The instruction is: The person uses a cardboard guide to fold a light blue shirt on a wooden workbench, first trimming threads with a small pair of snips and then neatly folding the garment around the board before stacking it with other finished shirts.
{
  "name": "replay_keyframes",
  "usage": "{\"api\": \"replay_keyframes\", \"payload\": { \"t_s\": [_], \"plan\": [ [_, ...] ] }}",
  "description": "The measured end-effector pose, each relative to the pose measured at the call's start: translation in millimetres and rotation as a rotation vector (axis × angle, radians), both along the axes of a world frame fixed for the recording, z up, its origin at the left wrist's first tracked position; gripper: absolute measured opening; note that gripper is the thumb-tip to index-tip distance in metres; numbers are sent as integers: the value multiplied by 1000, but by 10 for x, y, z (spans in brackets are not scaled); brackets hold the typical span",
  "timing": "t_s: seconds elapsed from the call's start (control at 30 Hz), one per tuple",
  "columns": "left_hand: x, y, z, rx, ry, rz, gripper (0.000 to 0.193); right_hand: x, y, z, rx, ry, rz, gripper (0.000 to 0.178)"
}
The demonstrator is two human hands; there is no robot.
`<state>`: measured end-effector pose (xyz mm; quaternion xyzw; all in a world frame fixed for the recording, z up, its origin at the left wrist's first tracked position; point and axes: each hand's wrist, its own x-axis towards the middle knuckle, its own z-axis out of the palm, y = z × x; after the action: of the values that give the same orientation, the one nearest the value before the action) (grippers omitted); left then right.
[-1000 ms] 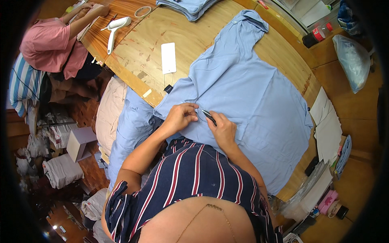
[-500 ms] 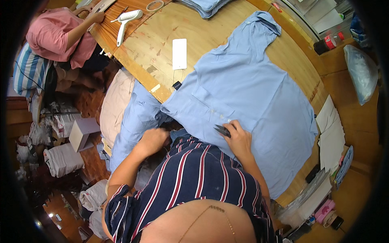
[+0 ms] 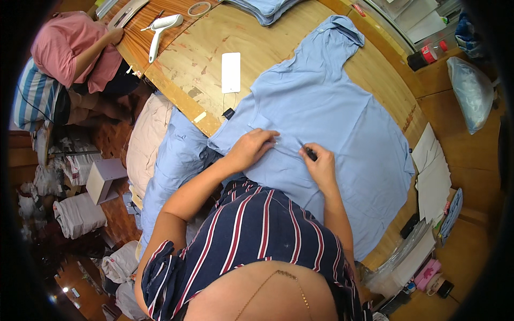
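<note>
Both hands are over the light blue shirt [image 3: 350, 125], spread out on the wooden table [image 3: 195, 67]!
And the right hand [image 3: 323, 165] grips a small dark tool [image 3: 310, 154]; the left hand [image 3: 249, 151], half-curled, rests on the shirt nearby, whether pinching it I cannot tell. A white tag [image 3: 231, 72] lies beyond.

Left hand [image 3: 252, 150], previously withdrawn from the light-blue shirt [image 3: 353, 123], is back over it, left of the grip on the black tool [image 3: 309, 153]. Right hand [image 3: 323, 165], with that grip, sits farther from the striped top [image 3: 266, 230].
</note>
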<state>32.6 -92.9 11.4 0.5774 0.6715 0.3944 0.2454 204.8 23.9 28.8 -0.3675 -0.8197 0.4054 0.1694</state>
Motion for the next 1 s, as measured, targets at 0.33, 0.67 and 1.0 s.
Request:
{"api": "replay_keyframes", "payload": {
  "t_s": [0.33,0.67,1.0],
  "plan": [
    [28,107,-19,179,339,27,20,-172,75,-279,394,-180,-31,15],
    [98,-38,-114,133,332,63,18,-182,31,-269,430,-158,-35,18],
    [-32,218,-59,20,-295,110,4,-201,48,-204,224,-188,-126,19]
  ]
}}
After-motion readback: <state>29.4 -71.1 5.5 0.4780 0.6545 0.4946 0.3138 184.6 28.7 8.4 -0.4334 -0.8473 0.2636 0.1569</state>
